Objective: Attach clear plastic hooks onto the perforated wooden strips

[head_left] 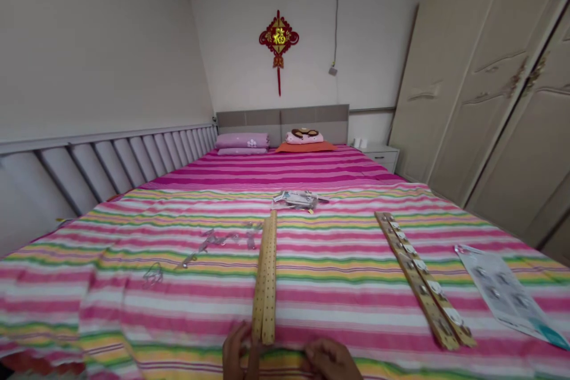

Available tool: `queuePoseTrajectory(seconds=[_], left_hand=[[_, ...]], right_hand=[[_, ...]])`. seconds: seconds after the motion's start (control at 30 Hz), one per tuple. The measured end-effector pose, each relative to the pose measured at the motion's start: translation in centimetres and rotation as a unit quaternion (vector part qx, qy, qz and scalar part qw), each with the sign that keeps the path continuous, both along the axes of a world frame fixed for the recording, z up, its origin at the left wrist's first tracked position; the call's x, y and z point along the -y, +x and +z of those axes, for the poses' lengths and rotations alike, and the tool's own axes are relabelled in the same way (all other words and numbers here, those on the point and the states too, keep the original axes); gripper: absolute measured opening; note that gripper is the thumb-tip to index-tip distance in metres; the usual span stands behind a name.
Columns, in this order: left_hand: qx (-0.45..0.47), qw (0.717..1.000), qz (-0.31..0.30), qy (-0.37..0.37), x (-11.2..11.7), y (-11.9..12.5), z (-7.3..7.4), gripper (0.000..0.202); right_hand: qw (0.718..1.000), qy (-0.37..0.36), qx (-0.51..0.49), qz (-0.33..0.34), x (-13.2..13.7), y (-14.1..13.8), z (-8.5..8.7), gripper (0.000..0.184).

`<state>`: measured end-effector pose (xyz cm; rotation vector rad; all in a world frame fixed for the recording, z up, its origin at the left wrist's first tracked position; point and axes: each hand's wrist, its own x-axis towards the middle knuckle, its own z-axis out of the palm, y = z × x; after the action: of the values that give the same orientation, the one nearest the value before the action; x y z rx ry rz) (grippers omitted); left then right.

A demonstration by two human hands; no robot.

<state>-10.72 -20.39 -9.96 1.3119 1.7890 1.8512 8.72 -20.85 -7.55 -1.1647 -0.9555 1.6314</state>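
Note:
My left hand (239, 351) is at the bottom edge, beside the near end of two pale wooden strips with rows of small holes (269, 285). Its fingers are bent. To its right, my right hand (330, 360) is closed, thumb and fingertips pressed together. A thin, darkish, see-through band seems to stretch between the hands, too faint to name. The strips lie side by side, pointing away from me on the striped sheet (329, 285). Just beyond their far end is a small heap of clear packets (297, 199).
Two strips carrying metal and white pieces (421, 279) lie at right, beside a clear blister pack (507, 291). Crumpled clear plastic bits (216, 240) are scattered at left. Pillows (243, 141) rest by the headboard. A padded rail (111, 160) borders the left side; a wardrobe (481, 83) stands right.

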Motion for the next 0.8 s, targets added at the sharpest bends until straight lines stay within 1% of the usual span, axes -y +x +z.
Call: queuePoseTrajectory(seconds=[0.07,0.17,0.23,0.33,0.43,0.5,0.63,0.8], left_hand=[[0.071,0.997,-0.01,-0.032,0.0,-0.5,-0.2,0.046],[0.183,0.98,-0.041,-0.071,0.0,-0.3,-0.2,0.051],[0.236,0.965,-0.07,-0.093,-0.1,-0.1,0.3,0.052],[0.271,0.949,-0.111,-0.116,-0.5,0.1,1.5,0.054],[0.278,0.94,-0.133,-0.149,-0.8,0.1,2.4,0.057],[0.277,0.935,-0.133,-0.176,-1.0,0.0,2.6,0.06],[0.278,0.934,-0.119,-0.191,-1.2,0.0,2.2,0.062],[0.256,0.938,-0.112,-0.203,-1.3,-0.2,1.5,0.063]], right_hand=[[1.0,-0.001,-0.012,0.019,-1.0,-2.7,-0.4,0.048],[0.998,-0.003,-0.051,0.046,-2.0,-6.0,-0.8,0.05],[0.995,-0.035,-0.074,0.054,-2.4,-7.5,-0.6,0.051],[0.992,-0.084,-0.083,0.035,-2.8,-8.7,-0.1,0.052],[0.995,-0.076,-0.068,0.007,-3.2,-9.0,0.1,0.051],[0.997,-0.06,-0.049,-0.002,-3.4,-8.8,0.0,0.051],[1.0,-0.019,-0.016,-0.014,-3.3,-7.5,0.2,0.05],[0.998,0.024,0.016,-0.061,-1.7,-4.8,0.0,0.052]])
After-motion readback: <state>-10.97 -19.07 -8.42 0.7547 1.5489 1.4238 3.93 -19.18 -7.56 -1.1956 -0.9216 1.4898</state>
